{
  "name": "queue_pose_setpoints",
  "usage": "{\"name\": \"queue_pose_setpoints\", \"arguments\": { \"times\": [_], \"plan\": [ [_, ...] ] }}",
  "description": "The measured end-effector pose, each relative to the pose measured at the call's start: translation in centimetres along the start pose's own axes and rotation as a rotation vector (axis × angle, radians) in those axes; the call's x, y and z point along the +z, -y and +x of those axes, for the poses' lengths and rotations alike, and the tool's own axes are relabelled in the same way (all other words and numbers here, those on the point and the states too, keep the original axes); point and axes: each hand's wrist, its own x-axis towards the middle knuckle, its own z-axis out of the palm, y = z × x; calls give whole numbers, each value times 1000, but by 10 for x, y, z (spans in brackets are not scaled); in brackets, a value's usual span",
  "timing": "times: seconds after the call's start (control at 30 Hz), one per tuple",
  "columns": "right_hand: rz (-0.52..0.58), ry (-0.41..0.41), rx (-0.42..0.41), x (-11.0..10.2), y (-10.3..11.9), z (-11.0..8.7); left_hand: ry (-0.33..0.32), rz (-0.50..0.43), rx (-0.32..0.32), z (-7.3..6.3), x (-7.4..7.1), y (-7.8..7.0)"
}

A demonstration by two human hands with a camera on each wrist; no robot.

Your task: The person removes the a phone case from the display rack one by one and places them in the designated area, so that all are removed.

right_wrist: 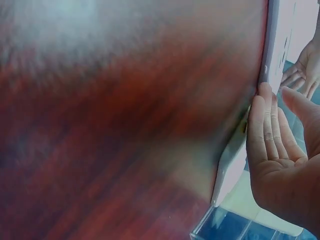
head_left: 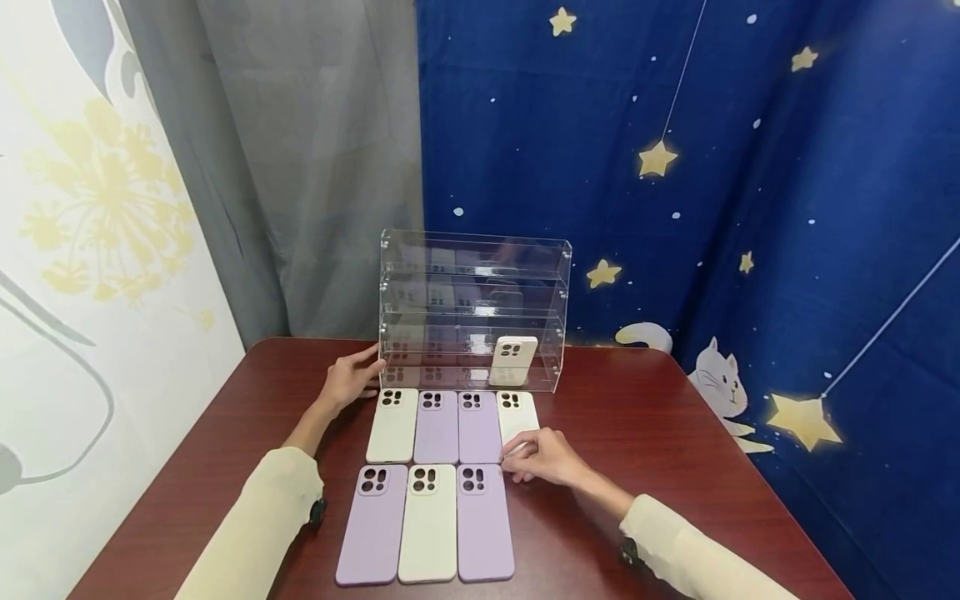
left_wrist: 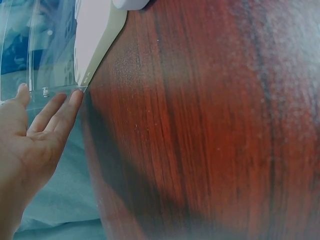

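A clear acrylic tiered rack [head_left: 474, 235] stands at the back of the table, with a white phone case [head_left: 512, 364] leaning upright on its lowest tier, right side. My left hand [head_left: 348, 379] rests against the rack's left side; the left wrist view shows its fingers [left_wrist: 65, 117] fairly straight, fingertips at the clear edge. At the lower end of the right-hand white phone case [head_left: 517, 414] in the upper row is my right hand [head_left: 551, 457]. Its fingers [right_wrist: 270, 132] look extended in the right wrist view, the thumb apart, fingertips right at the case edges.
Beside that white case lie two lavender cases [head_left: 437, 429] [head_left: 478, 429] and another white case [head_left: 393, 427]. A nearer row holds a lavender case [head_left: 372, 533], a white case [head_left: 428, 533] and a lavender case [head_left: 486, 533]. Curtains [head_left: 525, 125] hang behind the table [head_left: 622, 400].
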Motion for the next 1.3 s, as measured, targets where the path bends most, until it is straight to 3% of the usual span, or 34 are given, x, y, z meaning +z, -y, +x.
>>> {"name": "queue_pose_setpoints", "arguments": {
  "times": [0.33,0.63,0.97,1.3],
  "plan": [
    [-153,-118,-34,-23,0,14,11,-19,0,-1,-1,-1],
    [-21,-175,-17,-37,-6,23,16,-34,-10,-3,-1,0],
    [-51,-252,-15,-54,-1,36,12,-35,-6,-2,-1,-1],
    [-174,-381,-32,-67,-3,51,8,-41,-11,-3,-1,-2]
  ]
}}
